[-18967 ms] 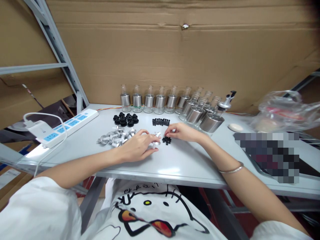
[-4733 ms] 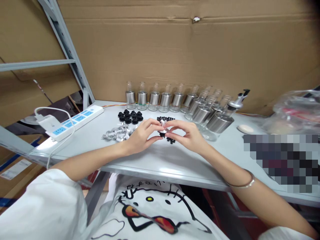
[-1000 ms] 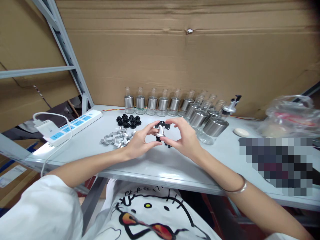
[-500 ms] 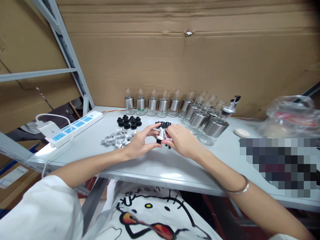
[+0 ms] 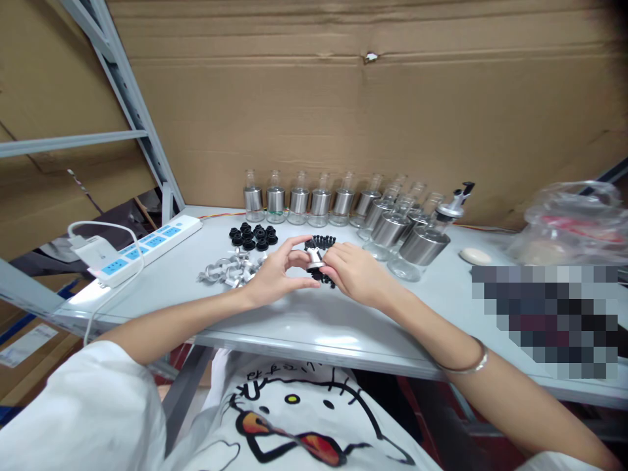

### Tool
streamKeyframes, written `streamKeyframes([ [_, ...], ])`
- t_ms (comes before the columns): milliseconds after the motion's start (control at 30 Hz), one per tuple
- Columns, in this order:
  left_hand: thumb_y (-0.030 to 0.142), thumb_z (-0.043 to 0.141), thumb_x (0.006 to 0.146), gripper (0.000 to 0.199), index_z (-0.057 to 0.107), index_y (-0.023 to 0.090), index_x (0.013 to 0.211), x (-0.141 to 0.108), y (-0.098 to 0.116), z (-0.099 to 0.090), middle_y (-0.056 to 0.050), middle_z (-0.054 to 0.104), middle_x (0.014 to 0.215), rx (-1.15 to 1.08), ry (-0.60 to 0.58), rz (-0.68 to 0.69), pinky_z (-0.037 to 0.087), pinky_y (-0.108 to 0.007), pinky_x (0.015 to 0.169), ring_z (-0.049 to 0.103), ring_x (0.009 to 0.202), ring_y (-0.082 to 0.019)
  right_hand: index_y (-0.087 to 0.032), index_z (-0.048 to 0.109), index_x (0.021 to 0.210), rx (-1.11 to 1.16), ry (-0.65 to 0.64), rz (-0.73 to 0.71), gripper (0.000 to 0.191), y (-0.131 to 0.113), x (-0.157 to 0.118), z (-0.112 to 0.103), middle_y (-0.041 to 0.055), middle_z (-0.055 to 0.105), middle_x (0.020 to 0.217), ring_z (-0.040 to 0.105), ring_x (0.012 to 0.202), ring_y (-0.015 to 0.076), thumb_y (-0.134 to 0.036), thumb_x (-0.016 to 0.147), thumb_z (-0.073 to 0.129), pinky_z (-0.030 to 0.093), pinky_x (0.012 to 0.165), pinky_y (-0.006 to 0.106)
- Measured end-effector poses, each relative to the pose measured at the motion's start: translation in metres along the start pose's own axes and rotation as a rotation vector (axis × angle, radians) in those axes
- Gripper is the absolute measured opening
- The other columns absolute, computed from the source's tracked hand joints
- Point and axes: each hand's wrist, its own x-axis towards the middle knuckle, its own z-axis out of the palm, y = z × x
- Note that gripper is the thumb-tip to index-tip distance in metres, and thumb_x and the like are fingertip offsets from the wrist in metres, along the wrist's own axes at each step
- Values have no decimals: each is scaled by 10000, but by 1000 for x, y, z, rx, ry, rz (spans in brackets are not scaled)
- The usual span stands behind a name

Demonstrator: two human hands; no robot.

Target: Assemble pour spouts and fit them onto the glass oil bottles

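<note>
A small silver and black pourer top is held between my two hands above the table. My left hand curves around its left side, fingers and thumb forming a C. Closed on its right side are the fingers and thumb of my right hand. Small black pieces lie in rows just behind my hands, and more show beneath them. To the left are a cluster of black stoppers and a pile of silver pourer parts.
Glass bottles with steel bands line the back; one at the right carries a pourer. A power strip with a white cable lies left. A white oval object, plastic bags and a pixelated area are right.
The pourer top has tilted between my hands, and its black part now shows on top. My right fingers have shifted slightly around it. The camera view has moved a little.
</note>
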Motion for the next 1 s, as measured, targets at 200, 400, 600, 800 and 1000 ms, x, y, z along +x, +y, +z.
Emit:
streamKeyframes([
  [200, 180, 769, 675, 741, 410, 222, 1321, 0, 0, -3, 1, 626, 891, 49, -48, 61, 437, -323, 949, 611, 909, -145, -174, 495, 730, 43, 15, -18, 437, -1, 1, -3, 52, 565, 652, 468, 618, 179, -360, 1022, 227, 323, 610, 280],
  [400, 184, 756, 696, 667, 451, 194, 1289, -2, -4, -5, -37, 639, 971, 76, -6, 67, 440, -335, 964, 611, 946, -160, -186, 479, 709, 130, 34, 109, 428, 2, -1, -5, 45, 594, 671, 502, 612, 163, -480, 984, 333, 345, 622, 277],
  [600, 184, 775, 679, 619, 483, 190, 1225, 1, -4, -7, -50, 647, 971, 47, 40, 86, 462, -346, 939, 624, 926, -165, -184, 499, 757, 136, 97, 154, 423, 2, -2, -3, 43, 622, 677, 554, 600, 165, -563, 926, 420, 382, 621, 283],
  [800, 187, 790, 657, 613, 497, 196, 1195, 3, 1, -7, -20, 645, 890, 31, 72, 105, 461, -327, 898, 617, 876, -149, -183, 522, 873, 211, 161, 233, 293, -5, -2, -4, 50, 646, 737, 607, 643, 173, -469, 922, 485, 443, 611, 282],
  [1000, 362, 757, 702, 301, 647, 152, 886, 7, 12, -12, 9, 609, 701, 214, 65, 97, 443, -250, 701, 552, 674, -119, -197, 482, 1198, 435, 38, 229, 375, -10, -3, -4, 43, 664, 839, 635, 670, 156, -427, 906, 533, 509, 608, 263],
])
